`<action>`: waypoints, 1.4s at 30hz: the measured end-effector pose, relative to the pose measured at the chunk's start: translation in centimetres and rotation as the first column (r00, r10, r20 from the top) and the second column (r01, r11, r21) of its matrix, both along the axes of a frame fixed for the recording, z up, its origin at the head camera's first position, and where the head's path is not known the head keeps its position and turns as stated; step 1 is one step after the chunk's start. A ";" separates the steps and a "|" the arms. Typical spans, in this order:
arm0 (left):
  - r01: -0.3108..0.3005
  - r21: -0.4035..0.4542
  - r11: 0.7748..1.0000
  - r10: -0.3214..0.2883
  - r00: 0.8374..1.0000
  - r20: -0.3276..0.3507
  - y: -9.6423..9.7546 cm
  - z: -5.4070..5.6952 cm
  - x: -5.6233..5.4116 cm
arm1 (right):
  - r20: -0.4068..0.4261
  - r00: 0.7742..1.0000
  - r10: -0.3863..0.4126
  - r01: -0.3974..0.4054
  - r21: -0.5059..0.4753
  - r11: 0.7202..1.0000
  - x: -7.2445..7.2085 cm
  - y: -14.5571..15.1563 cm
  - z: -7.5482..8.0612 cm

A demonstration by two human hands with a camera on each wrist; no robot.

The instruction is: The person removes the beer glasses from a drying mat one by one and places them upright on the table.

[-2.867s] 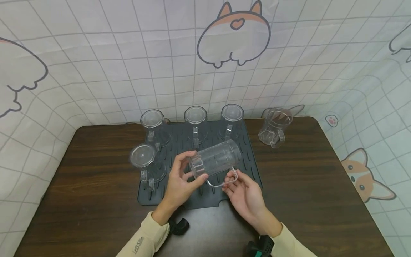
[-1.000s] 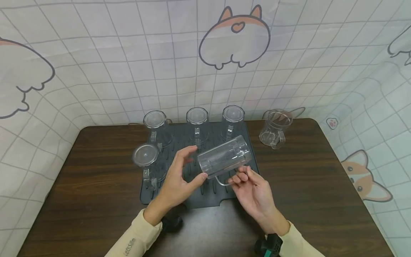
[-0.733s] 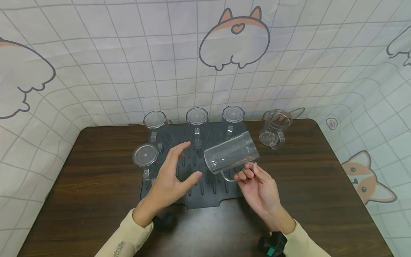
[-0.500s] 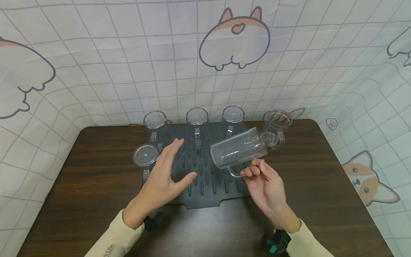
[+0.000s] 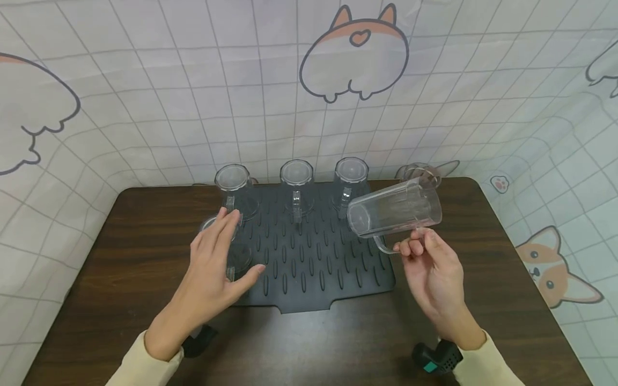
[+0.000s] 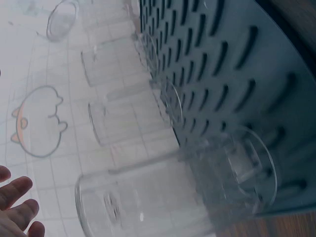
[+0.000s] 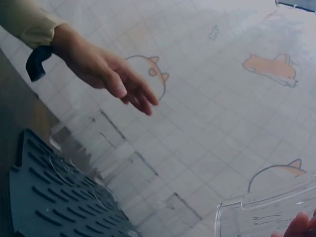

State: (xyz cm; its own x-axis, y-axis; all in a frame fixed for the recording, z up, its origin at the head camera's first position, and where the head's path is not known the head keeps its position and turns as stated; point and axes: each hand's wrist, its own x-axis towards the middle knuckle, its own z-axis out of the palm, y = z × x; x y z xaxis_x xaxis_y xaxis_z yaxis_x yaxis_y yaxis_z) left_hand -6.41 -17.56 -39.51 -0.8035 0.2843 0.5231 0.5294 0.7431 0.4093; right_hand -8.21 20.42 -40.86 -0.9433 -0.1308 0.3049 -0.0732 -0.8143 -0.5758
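Note:
My right hand point(image 5: 434, 273) pinches the handle of a clear mug point(image 5: 391, 212), which lies sideways in the air over the right edge of a dark ribbed drying mat point(image 5: 309, 273). Part of this mug also shows in the right wrist view, low on the right. My left hand point(image 5: 207, 268) has its fingers extended and thumb apart, holding nothing. It hovers in front of the front-left mug point(image 5: 241, 257) on the mat and partly hides it in the head view; the left wrist view shows that mug point(image 6: 143, 197) close by.
Three clear mugs point(image 5: 233, 179), point(image 5: 296, 174), point(image 5: 351, 171) stand base up along the mat's back edge. Another clear mug point(image 5: 422, 174) stands on the brown table point(image 5: 507, 300) at back right, partly behind the held one. A patterned cloth wall point(image 5: 193, 107) borders the table.
Both hands held the mug at first. The left hand has let go and moved left and toward the body. The right hand has carried the mug rightward across the mat.

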 end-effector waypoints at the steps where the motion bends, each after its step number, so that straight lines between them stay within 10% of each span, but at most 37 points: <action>1: -0.007 0.003 1.000 0.007 1.000 -0.008 -0.3 0.1 0.1 | -0.002 1.000 -0.020 0.020 0.018 1.000 0.0 0.2 0.2; 12: -0.098 0.018 0.995 0.098 0.994 -0.047 -2.5 0.1 1.4 | -0.016 0.981 -0.191 0.192 0.141 0.971 1.1 2.7 2.3; 21: -0.184 0.075 0.980 0.188 0.981 -0.039 -5.3 -0.6 2.5 | -0.065 0.988 -0.143 0.137 -0.089 0.987 0.8 5.4 2.9; 35: -0.243 -0.090 0.966 0.256 0.952 0.166 -7.4 -3.2 3.7 | -0.080 0.967 -0.242 0.219 -0.226 0.949 0.5 9.2 4.5; 42: -0.231 -0.192 0.954 0.277 0.922 0.270 -7.7 -5.1 3.8 | -0.016 0.920 -0.391 0.383 -0.171 0.908 0.4 11.1 4.4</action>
